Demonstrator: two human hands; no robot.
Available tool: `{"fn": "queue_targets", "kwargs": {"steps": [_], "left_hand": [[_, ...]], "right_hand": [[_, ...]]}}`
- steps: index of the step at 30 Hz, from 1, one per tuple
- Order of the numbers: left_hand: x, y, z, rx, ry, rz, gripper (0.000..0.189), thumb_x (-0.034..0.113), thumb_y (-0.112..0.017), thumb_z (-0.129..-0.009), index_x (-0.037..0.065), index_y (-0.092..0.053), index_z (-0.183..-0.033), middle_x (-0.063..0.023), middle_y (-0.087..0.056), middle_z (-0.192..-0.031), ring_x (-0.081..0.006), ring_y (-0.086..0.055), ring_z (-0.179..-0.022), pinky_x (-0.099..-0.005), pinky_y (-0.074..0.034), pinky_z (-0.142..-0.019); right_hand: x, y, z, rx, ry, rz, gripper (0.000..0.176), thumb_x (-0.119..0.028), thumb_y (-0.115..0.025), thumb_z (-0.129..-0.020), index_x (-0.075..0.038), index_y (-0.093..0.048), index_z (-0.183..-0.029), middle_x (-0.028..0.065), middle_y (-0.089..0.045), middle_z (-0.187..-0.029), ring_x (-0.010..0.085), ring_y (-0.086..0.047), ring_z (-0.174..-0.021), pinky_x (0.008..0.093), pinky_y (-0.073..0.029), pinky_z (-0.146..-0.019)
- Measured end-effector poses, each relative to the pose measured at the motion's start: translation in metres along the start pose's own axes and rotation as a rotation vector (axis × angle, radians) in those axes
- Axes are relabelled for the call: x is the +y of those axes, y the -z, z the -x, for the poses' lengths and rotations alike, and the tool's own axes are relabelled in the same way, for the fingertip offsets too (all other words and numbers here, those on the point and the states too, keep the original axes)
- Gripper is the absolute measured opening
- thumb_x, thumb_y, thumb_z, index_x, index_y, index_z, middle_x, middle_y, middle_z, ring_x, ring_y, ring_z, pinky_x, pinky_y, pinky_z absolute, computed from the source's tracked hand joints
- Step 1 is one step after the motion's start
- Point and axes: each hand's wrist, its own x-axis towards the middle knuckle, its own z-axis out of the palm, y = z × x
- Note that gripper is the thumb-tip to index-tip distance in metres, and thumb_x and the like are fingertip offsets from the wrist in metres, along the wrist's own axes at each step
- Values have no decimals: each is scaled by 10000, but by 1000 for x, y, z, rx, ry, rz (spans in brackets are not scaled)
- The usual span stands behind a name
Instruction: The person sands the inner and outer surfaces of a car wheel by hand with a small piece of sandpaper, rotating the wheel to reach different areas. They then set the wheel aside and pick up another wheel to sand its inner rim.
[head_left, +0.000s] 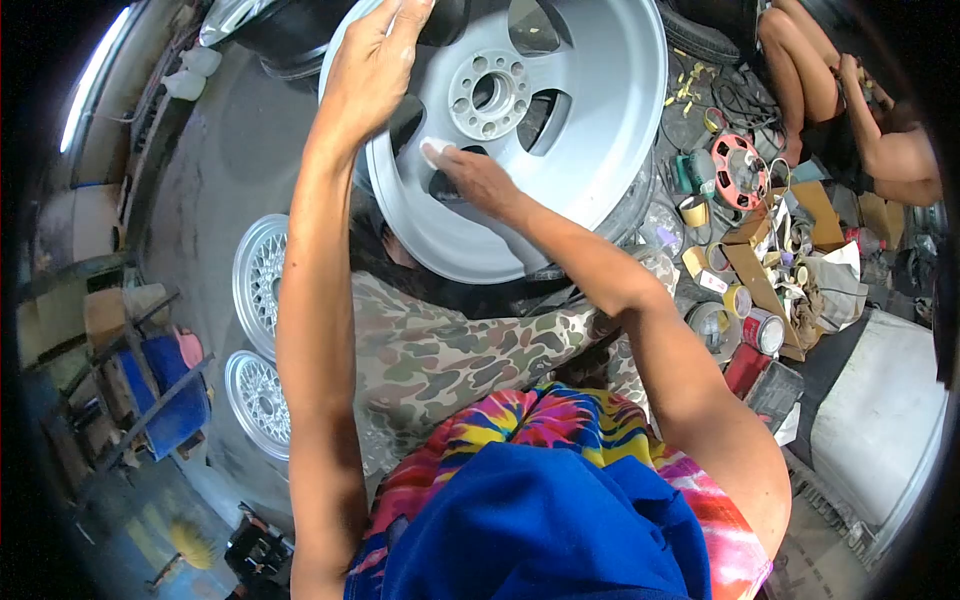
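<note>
A large silver-grey wheel rim [590, 150] stands tilted in front of me, its hub holes and spoke openings facing me. My left hand [378, 75] grips its upper left edge; the fingertips pass partly out of sight. Lower down on the face, my right hand [480, 182] presses a small white pad [436, 150] against the metal beside a spoke opening. The fingers are closed over the pad, so only part of it shows. Camouflage trousers [470, 345] cover my legs just below the rim.
Two mesh-pattern silver wheels [258, 405] lie on the floor at left. On the right are a red cable reel [738, 170], tape rolls, a can [763, 330] and a cardboard box [765, 290] of odds and ends. Another person's bent leg [785, 80] shows at upper right.
</note>
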Motion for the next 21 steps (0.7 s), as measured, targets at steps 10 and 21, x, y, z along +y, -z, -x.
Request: {"fn": "queue_targets", "kwargs": {"steps": [10, 21], "left_hand": [[-9, 4, -5, 4, -32, -5, 407, 239, -427, -1039, -54, -567, -1285, -112, -648, -1229, -192, -569, -1142, -317, -402, -1006], [-7, -3, -2, -2, -100, -7, 395, 221, -425, -1037, -44, -564, -1295, -118, -634, -1258, -199, -551, -1180, -315, -384, -1029]], "right_hand": [[25, 20, 20, -240, 134, 110, 581, -12, -540, -835, -99, -471, -1405, 81, -588, -1166, 271, -648, -946, 371, -533, -799], [10, 15, -6, -37, -65, 252, 559, -43, -530, -832, -120, -508, -1386, 67, -582, -1162, 218, -627, -906, 316, -520, -759]]}}
